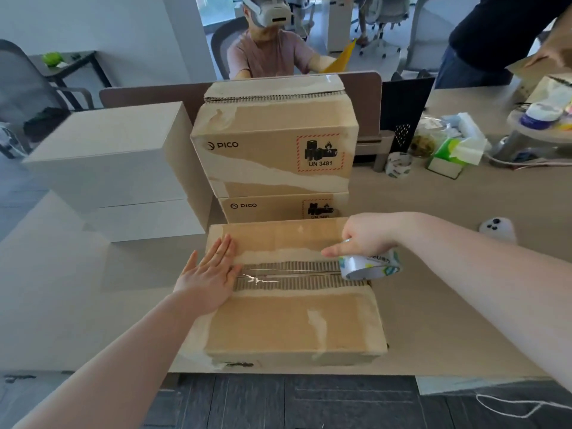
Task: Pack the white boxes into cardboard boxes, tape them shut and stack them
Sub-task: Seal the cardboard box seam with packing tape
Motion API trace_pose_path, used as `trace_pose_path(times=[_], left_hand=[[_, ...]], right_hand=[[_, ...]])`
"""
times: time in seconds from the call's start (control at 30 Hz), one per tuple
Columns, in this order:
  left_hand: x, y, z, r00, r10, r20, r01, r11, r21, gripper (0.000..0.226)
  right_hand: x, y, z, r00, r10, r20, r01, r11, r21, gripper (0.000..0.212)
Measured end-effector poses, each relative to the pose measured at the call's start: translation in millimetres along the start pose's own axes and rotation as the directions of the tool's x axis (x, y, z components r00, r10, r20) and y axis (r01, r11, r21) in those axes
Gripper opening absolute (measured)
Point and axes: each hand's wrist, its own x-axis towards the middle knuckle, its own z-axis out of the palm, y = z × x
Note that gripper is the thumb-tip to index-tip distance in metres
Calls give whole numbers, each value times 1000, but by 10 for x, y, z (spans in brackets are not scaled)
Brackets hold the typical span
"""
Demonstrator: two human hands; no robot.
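Now L hand (210, 275) flat, fingers spread on cardboard box (291, 323) w/ flaps closed; R hand (366, 235) grips tape roll (370, 266) at seam, on bench (464, 305).

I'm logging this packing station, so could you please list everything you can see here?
Cardboard boxes: three, brown; one under the hands, two stacked behind.
White boxes: two, stacked at left.
Tape roll: one, clear, printed, at the near box's seam.
Second tape roll: one, right of the stack.
Tissue pack: one, green and white, far right.
Desk: one, beige.
Seated person: one, wearing a headset, behind the divider.
Left hand: flat on the near box.
Right hand: gripping the tape roll.
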Motion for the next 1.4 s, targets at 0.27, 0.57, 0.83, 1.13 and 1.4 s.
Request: trace_pose_path(times=[0.27,0.57,0.83,1.13,1.4], left_hand=[[35,349,82,994,-69,-89,58,991,-124,62],[70,342,134,992,-83,-99,72,992,-104,62],[69,350,114,993,-83,-82,76,993,-93,62],[91,375,59,995,-85,-53,83,996,-42,63],[120,429,45,996,-77,-41,75,996,-49,63]], right_hand=[[-164,272,35,998,19,59,-33,970,243,49],[-269,501,158,995,68,-76,-40,945,326,52],[-260,448,108,988,145,-61,-147,989,-31,65],[-194,831,547,984,166,-71,-161,984,80,37],[-144,959,703,980,182,-75,-166,969,183,45]])
